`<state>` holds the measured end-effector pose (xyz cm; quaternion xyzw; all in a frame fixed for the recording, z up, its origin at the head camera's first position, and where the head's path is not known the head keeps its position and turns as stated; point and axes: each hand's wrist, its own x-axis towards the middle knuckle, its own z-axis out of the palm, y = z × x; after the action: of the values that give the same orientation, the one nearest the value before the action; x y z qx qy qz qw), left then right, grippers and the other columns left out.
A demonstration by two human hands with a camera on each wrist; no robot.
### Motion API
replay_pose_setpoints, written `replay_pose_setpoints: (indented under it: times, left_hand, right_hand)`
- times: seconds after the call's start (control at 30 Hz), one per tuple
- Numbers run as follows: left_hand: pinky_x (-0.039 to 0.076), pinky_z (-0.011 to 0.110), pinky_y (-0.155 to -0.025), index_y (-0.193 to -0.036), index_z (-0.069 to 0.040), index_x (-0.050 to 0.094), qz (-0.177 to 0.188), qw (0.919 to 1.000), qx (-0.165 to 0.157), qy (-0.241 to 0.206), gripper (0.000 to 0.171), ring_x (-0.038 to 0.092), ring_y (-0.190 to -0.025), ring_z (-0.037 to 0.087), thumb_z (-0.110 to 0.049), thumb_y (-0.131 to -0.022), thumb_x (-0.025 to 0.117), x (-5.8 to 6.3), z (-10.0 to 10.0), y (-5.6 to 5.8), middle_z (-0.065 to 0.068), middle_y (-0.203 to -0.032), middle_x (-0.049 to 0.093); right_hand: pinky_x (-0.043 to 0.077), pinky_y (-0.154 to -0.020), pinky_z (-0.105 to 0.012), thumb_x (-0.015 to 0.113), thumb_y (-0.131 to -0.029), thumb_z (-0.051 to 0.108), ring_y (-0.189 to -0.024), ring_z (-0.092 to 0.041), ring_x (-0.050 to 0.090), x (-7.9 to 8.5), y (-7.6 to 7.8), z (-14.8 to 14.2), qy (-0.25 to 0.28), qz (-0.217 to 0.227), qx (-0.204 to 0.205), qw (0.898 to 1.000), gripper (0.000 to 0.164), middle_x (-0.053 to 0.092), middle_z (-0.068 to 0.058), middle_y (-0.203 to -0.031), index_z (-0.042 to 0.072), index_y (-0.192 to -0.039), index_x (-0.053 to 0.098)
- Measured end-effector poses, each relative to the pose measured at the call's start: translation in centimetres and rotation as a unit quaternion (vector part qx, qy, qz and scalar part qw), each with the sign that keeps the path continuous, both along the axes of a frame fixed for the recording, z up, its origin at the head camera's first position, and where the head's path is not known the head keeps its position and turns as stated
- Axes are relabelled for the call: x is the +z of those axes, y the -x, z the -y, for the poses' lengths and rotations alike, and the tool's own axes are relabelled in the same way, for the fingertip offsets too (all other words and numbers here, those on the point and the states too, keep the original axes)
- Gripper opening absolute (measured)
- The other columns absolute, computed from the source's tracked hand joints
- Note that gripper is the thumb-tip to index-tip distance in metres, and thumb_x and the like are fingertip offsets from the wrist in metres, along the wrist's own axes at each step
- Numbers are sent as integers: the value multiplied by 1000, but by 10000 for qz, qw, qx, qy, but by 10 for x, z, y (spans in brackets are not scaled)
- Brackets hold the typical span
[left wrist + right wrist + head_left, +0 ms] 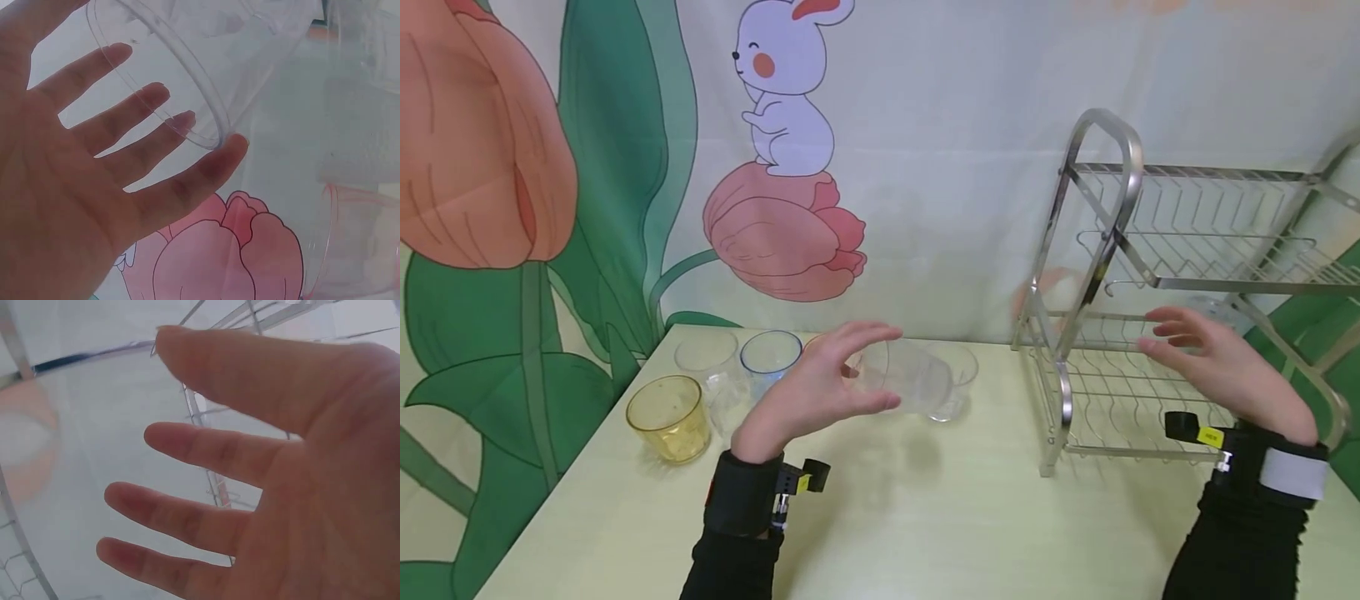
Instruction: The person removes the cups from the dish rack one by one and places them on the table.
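Note:
My left hand holds a clear glass lying sideways above the table, its rim between the thumb and fingers. In the left wrist view the fingers spread round the mouth of this clear glass. Behind it, another clear glass stands on the table. My right hand is held in the air before the lower shelf of a metal dish rack. Nothing is in that hand; in the right wrist view its fingers are spread apart.
Left of my left hand stand a yellow glass, a blue-rimmed glass and a clear glass. A pink-rimmed glass shows in the left wrist view. A clear object sits in the rack, partly hidden by my right hand.

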<state>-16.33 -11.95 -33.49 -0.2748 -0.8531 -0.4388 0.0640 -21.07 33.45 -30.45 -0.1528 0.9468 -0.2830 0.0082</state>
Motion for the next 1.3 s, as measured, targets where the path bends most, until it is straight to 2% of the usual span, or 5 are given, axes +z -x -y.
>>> replay_pose_setpoints:
  times: [0.17, 0.33, 0.77, 0.97, 1.3]
  left_hand:
    - [48, 43, -93, -139, -20, 56, 47, 9985, 172, 510, 66, 44, -127, 21, -30, -79, 82, -3, 5, -1, -4, -142, 46]
    - [43, 44, -101, -140, -19, 54, 116, 9923, 349, 1182, 68, 38, -133, 24, -31, -79, 82, -8, 12, -2, 3, -144, 45]
    - [44, 43, -100, -138, -13, 55, 344, 9737, 555, 2184, 66, 49, -125, 27, -27, -79, 82, -10, 16, -8, 9, -135, 53]
    - [45, 43, -98, -137, -13, 57, 588, 9646, 759, 2457, 66, 50, -123, 28, -27, -78, 83, -9, 14, -10, 8, -135, 53]
    - [44, 45, -100, -136, -15, 58, 910, 9576, 916, 2574, 64, 49, -125, 28, -25, -78, 84, -16, 10, -8, 9, -137, 52]
  right_hand:
    - [40, -87, -68, 48, -101, 46, -122, -52, 41, -3, 6, -8, -105, 15, -148, 9998, 66, 40, -33, -139, 1, -147, 32]
    - [40, -87, -68, 46, -101, 48, -123, -53, 38, -9, 10, -14, -124, 89, -370, 9992, 70, 36, -36, -141, -1, -148, 29]
    - [36, -86, -70, 42, -99, 57, -123, -57, 33, -20, 23, -24, -446, 13, -684, 9967, 79, 30, -38, -143, -6, -146, 30]
    - [36, -84, -71, 40, -99, 58, -121, -59, 33, -26, 32, -35, -507, -54, -946, 9942, 81, 27, -40, -143, -6, -147, 29]
    - [33, -86, -72, 42, -100, 54, -123, -61, 29, -43, 42, -50, -197, -298, -1268, 9913, 79, 24, -41, -144, -10, -145, 29]
